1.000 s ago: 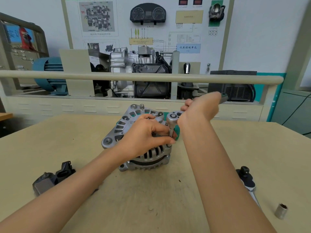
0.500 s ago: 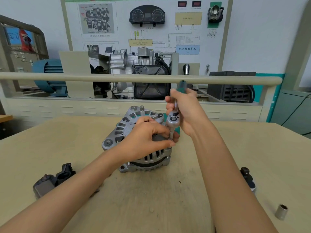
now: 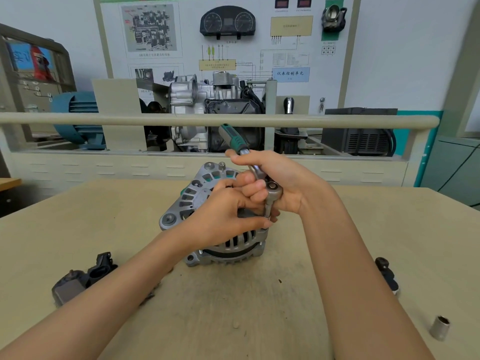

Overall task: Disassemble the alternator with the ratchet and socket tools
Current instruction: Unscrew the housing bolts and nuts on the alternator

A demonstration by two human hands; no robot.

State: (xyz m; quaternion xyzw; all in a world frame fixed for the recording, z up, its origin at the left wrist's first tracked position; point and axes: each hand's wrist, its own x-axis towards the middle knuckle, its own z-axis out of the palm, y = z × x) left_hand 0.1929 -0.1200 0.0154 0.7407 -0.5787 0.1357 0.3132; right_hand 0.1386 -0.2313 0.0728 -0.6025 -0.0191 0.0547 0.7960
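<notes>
a: alternator (image 3: pixel 207 201)? where was it?
b: mid table (image 3: pixel 233 307), sat on the tan top, vented silver housing facing up and a bit toward the camera.
a: ratchet?
b: ratchet (image 3: pixel 270 189) stood over the alternator's right edge, round head up, socket extension running down to the housing rim. green-black handle angled up and back to the left, past the rail (image 3: pixel 207 120).
a: hands, quick.
b: right hand (image 3: pixel 283 183) had fingers curled round the ratchet shank just above the head, palm behind it. left hand (image 3: pixel 226 216) lay over the top of the alternator, fingers curled, thumb and fingertips pinching the lower end of the extension where it met the housing. exact contact point was hidden by the fingers.
a: anything else on the table?
b: loose socket (image 3: pixel 439 327) near the right front, standing upright, well apart from the alternator. second dark tool (image 3: pixel 387 274) beside the right forearm, partly hidden by it. black-grey removed part (image 3: pixel 80 278) on the left, near the left forearm.
a: background?
b: cutaway engine display (image 3: pixel 215 107) behind the rail, wiring board (image 3: pixel 226 35) with a gauge cluster on the wall, blue motor (image 3: pixel 75 115) at left.
</notes>
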